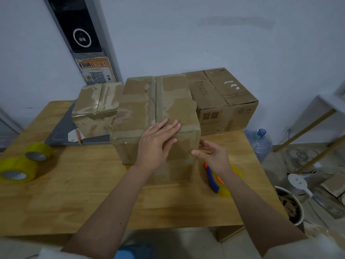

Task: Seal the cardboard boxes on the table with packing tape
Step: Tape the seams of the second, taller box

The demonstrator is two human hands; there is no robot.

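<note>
Left hand (156,144) presses flat on the taped box (155,116); right hand (214,156) touches its near corner

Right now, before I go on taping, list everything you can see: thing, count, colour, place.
boxes: 3, brown; taped small one back left, tall one centre, wide one back right
tape rolls: 2, yellow; one and another on the table's left
dispenser: 1, blue and orange with yellow tape, right of the tall box
mat: 1, grey, under the small box
table: 1, wood
water bottle: 1, clear blue, floor right
bucket: 1, white, floor right
left hand: flat on the tall box's near top edge
right hand: fingers at the box's right corner
</note>
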